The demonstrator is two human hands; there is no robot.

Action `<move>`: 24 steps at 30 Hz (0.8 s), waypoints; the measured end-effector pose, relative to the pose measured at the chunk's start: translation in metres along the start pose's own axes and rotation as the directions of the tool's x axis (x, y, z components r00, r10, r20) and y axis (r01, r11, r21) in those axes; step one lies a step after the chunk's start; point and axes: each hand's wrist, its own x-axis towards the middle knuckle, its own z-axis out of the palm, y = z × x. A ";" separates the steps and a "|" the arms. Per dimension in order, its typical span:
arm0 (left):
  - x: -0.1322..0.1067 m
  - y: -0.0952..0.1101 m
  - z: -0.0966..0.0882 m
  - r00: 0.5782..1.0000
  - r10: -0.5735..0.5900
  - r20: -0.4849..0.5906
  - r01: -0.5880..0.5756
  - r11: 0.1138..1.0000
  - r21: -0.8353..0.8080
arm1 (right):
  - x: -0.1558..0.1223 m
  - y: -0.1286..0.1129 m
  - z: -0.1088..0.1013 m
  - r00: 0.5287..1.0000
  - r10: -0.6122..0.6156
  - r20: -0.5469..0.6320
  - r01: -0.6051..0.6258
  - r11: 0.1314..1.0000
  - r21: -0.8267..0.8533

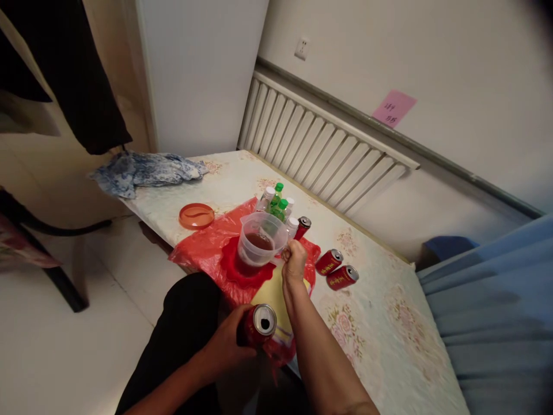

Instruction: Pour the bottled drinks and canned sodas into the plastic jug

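My left hand [227, 346] is wrapped round an opened red drink can [260, 324], held near the table's front edge with its top facing up. My right hand [294, 260] is closed on the handle of a clear plastic jug [260, 239] that holds dark red-brown liquid. The jug stands on a red mat over a red plastic bag [203, 248]. Behind the jug are several small bottles with green and white caps [279, 203] and another red can [302, 226].
Two red cans [337, 270] lie on their sides to the right on the flowered tablecloth [389, 323]. An orange lid [196, 215] lies at the left, a blue-white cloth [147, 170] at the far corner. A radiator [319, 147] lines the wall; blue bedding [496, 300] is at right.
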 end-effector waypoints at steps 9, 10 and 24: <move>0.008 0.009 -0.001 1.000 0.014 -0.020 -0.014 0.999 0.035 | 0.004 -0.001 -0.018 0.998 0.035 0.054 -0.030 0.995 -0.094; 0.009 0.011 -0.001 1.000 0.021 -0.023 -0.020 0.999 0.029 | 0.002 -0.003 -0.025 0.998 0.031 0.047 -0.025 0.994 -0.109; 0.024 0.024 0.020 0.991 0.117 0.061 -0.105 0.979 -0.175 | -0.143 -0.028 -0.120 0.887 0.304 0.348 -0.289 0.953 -0.096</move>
